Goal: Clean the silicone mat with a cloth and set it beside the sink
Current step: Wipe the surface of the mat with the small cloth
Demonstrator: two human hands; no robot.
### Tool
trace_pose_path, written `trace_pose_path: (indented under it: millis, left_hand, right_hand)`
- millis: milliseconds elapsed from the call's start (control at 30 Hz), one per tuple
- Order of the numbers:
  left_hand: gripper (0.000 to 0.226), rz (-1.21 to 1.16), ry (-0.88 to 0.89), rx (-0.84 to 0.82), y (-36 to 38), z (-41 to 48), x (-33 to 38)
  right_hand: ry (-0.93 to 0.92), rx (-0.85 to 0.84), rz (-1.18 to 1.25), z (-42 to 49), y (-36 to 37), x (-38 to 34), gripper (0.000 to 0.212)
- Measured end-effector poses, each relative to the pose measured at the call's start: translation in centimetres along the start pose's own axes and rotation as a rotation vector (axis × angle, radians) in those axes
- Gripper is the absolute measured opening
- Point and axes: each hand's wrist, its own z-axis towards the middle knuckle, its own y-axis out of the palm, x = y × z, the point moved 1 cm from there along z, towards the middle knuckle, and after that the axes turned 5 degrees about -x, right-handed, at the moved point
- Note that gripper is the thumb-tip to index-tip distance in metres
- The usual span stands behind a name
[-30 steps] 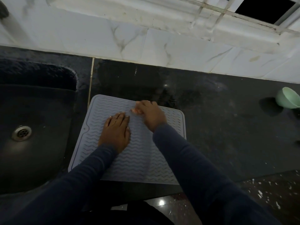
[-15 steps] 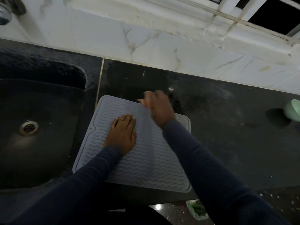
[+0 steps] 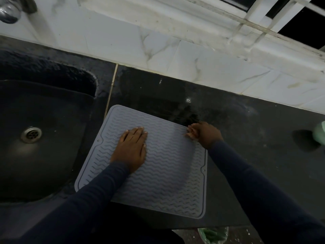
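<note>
The grey silicone mat (image 3: 167,175), ribbed with wavy lines, lies flat on the dark counter (image 3: 255,164) just right of the sink (image 3: 58,164). My left hand (image 3: 131,148) presses flat on the mat's left half, fingers together and holding nothing. My right hand (image 3: 205,134) is curled at the mat's far right corner. It is closed on a small pale pinkish cloth (image 3: 190,134), of which only a sliver shows between the fingers.
The sink's drain (image 3: 31,134) is at the left, with a tap (image 3: 10,11) above it. A pale green bowl (image 3: 321,132) sits at the counter's right edge. White marble tiles back the counter. A green bag (image 3: 212,234) lies on the floor below.
My right hand has slid with the cloth from the mat's far middle edge to its far right corner. My left hand has stayed pressed on the mat.
</note>
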Motion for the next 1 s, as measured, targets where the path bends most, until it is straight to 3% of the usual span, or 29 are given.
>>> trace_pose_path:
  millis: [100, 200, 300, 667, 1000]
  left_hand:
    - [0.058, 0.009, -0.005, 0.003, 0.2, 0.0, 0.0]
    - [0.059, 0.006, -0.001, 0.01, 0.3, 0.1, -0.1]
    - [0.059, 0.009, 0.0, 0.02, 0.4, 0.2, -0.2]
    - [0.056, 0.033, -0.014, 0.032, 0.4, 0.1, -0.3]
    - [0.06, 0.028, -0.007, 0.037, 0.3, 0.1, 0.0]
  right_hand:
    - [-0.064, -0.031, 0.017, 1.0, -2.2, -1.5, 0.025]
    - [-0.343, 0.039, 0.217, 1.4, -3.5, -5.5, 0.038]
    - [-0.512, 0.002, 0.321, 2.0, -3.4, -8.8, 0.036]
    - [-0.463, -0.069, 0.057, 3.0, -0.6, -1.5, 0.043]
    - [-0.334, -0.064, 0.148, 1.1, 1.0, 5.7, 0.035]
